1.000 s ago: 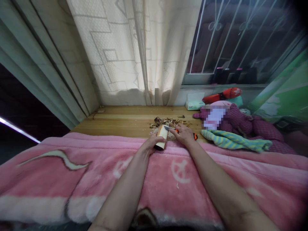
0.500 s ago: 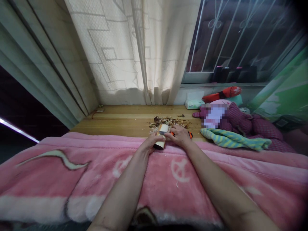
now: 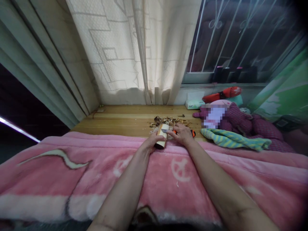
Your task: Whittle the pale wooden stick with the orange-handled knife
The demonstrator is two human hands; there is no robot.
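My left hand (image 3: 153, 141) is closed around a pale, short cylinder (image 3: 164, 133) that looks like a piece of bamboo, with a dark near end. The cylinder is tilted, its far end above the wooden surface. In my right hand (image 3: 183, 134) is an orange and black utility knife (image 3: 193, 133). Its grey blade lies against the cylinder's upper face, and the index finger stretches along toward the blade. Most of the handle is hidden by the fingers. Just behind both hands lies a heap of brown and pale shavings (image 3: 168, 121).
A pink fleece blanket (image 3: 154, 179) covers the near side, under my forearms. Beyond it runs a wooden board (image 3: 115, 122) up to the curtain (image 3: 120, 64). At right are a tissue pack (image 3: 194, 103), a striped cloth (image 3: 235, 139) and a plaid stuffed toy (image 3: 264, 128).
My right hand has moved slightly right and up with the knife, and more of the blade shows on the cylinder. My left hand still grips the cylinder in nearly the same place.
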